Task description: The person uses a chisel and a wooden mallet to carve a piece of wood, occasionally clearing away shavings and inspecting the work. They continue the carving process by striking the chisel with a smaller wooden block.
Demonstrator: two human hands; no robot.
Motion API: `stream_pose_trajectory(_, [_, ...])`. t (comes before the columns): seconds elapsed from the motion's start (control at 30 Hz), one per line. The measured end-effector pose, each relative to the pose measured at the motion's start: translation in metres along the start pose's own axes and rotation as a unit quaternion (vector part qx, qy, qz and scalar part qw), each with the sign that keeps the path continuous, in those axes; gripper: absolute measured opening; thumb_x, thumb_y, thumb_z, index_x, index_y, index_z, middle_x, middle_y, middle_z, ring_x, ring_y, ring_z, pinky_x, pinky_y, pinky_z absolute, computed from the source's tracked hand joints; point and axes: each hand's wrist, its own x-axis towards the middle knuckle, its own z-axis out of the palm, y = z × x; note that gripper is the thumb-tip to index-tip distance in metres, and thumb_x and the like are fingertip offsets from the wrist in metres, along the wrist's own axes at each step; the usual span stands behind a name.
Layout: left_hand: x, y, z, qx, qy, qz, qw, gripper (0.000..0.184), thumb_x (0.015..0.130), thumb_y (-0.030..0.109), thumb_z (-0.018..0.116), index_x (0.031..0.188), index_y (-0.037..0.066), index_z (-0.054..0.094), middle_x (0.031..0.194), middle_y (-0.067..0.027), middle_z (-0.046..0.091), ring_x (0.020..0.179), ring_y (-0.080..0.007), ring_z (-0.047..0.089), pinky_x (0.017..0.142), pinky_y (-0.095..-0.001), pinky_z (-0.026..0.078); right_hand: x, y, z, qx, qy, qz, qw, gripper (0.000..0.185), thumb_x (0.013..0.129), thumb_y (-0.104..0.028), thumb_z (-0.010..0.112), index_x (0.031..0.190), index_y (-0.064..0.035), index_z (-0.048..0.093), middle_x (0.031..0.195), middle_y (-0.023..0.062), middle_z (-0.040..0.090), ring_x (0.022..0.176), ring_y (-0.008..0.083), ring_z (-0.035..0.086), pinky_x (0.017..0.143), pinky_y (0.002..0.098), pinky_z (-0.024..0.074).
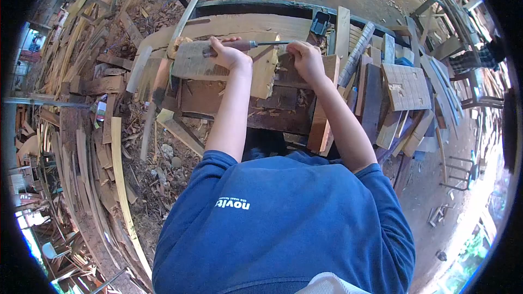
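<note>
A chisel-like tool (239,46) with a brown wooden handle and a thin metal shank lies crosswise between my hands. My left hand (230,54) is wrapped round its handle. At the shank's far end, the fingers of my right hand (306,57) are pinched together on the metal, and the tip is hidden by them. Below the tool lies a thick pale wood block (196,64), its right end (267,79) rough and chipped. Both rest on a workbench (204,95) with wood chips scattered over it.
A long pale plank (245,23) runs along the bench's far side, with a dark plastic object (320,23) at its right end. Offcuts and a mortised board (406,87) are stacked to the right. Long strips (122,185) and scraps cover the ground at left.
</note>
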Motion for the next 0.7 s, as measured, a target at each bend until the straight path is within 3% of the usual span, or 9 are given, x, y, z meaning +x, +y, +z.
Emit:
stream_pose_trajectory(0.13, [0.002,-0.001,-0.001,-0.009,-0.003,-0.009,1.0,0.047,0.094,0.035,0.06,0.117,0.004,0.033,0.072,-0.0074,0.051,0.061,-0.0192,0.056,0.057,-0.037,0.053,-0.008,-0.01,-0.01,0.048,0.019,-0.016,0.999,0.022,0.085,-0.008,0.057,0.104,-0.0119,0.068,0.111,0.0079,0.066,0.11,0.0287,0.057,0.088,0.045,0.0431])
stream_pose_trajectory(0.2, [0.0,0.001,0.0,-0.016,-0.022,-0.004,1.0,0.048,0.094,0.036,0.06,0.116,0.004,0.032,0.07,-0.0073,0.052,0.06,-0.0192,0.056,0.056,-0.0368,0.053,-0.021,-0.025,-0.012,-0.086,-0.003,-0.067,0.994,0.028,0.091,-0.014,0.054,0.116,-0.0046,0.062,0.125,0.0164,0.06,0.123,0.0314,0.051,0.106,0.0465,0.0355])
stream_pose_trajectory(0.3, [-0.002,0.002,0.002,-0.018,0.002,-0.016,1.0,0.048,0.094,0.036,0.061,0.116,0.004,0.032,0.07,-0.0076,0.053,0.06,-0.0194,0.057,0.055,-0.0367,0.052,-0.049,-0.048,0.0,-0.2,0.003,-0.088,0.976,0.039,0.092,-0.018,0.055,0.128,-0.0034,0.056,0.136,0.0176,0.053,0.131,0.0328,0.044,0.113,0.0451,0.0296])
stream_pose_trajectory(0.37, [-0.008,0.005,0.005,-0.018,-0.003,-0.009,1.0,0.048,0.094,0.036,0.061,0.116,0.004,0.032,0.07,-0.0079,0.054,0.059,-0.0195,0.057,0.055,-0.0364,0.052,-0.065,-0.052,0.001,-0.2,-0.016,-0.105,0.974,0.044,0.092,-0.021,0.055,0.132,-0.0035,0.053,0.14,0.0167,0.049,0.136,0.032,0.039,0.116,0.0447,0.0249])
stream_pose_trajectory(0.43, [-0.008,0.005,0.003,-0.02,-0.006,0.001,1.0,0.048,0.094,0.036,0.061,0.116,0.004,0.032,0.07,-0.0081,0.054,0.059,-0.0196,0.057,0.055,-0.0362,0.051,-0.079,-0.057,-0.004,-0.087,-0.069,-0.121,0.987,0.046,0.091,-0.022,0.058,0.134,-0.0047,0.052,0.141,0.0158,0.049,0.137,0.0312,0.038,0.116,0.0458,0.0252])
stream_pose_trajectory(0.47, [-0.007,0.005,0.003,-0.018,-0.008,0.002,1.0,0.049,0.094,0.036,0.061,0.117,0.004,0.032,0.071,-0.0081,0.054,0.059,-0.0196,0.057,0.055,-0.036,0.051,-0.084,-0.057,-0.004,-0.055,-0.053,-0.128,0.989,0.036,0.089,-0.022,0.061,0.121,-0.0039,0.062,0.139,0.0149,0.052,0.136,0.0301,0.04,0.115,0.0459,0.0265])
stream_pose_trajectory(0.5, [-0.007,0.006,0.003,-0.016,-0.011,0.003,1.0,0.049,0.094,0.036,0.061,0.118,0.004,0.032,0.071,-0.008,0.054,0.058,-0.0196,0.057,0.055,-0.0358,0.051,-0.088,-0.057,-0.008,-0.056,-0.056,-0.131,0.988,0.036,0.089,-0.022,0.061,0.121,-0.0039,0.062,0.139,0.0149,0.052,0.136,0.0301,0.04,0.115,0.0459,0.0265])
stream_pose_trajectory(0.57, [-0.008,0.006,0.003,-0.014,-0.008,0.007,1.0,0.05,0.094,0.035,0.061,0.119,0.005,0.031,0.071,-0.0079,0.054,0.059,-0.0194,0.057,0.055,-0.036,0.051,-0.093,-0.056,-0.019,-0.044,-0.11,-0.18,0.977,0.022,0.087,-0.022,0.063,0.097,-0.0031,0.069,0.127,0.0134,0.061,0.132,0.0277,0.045,0.115,0.0435,0.0287])
stream_pose_trajectory(0.7, [-0.015,0.009,0.008,-0.024,0.016,0.013,1.0,0.051,0.094,0.034,0.061,0.123,0.005,0.03,0.073,-0.0081,0.053,0.059,-0.019,0.055,0.056,-0.037,0.052,-0.095,-0.053,-0.027,0.002,-0.122,-0.196,0.973,0.018,0.088,-0.019,0.064,0.084,-0.0022,0.07,0.114,0.0122,0.068,0.124,0.0301,0.054,0.109,0.0431,0.0364])
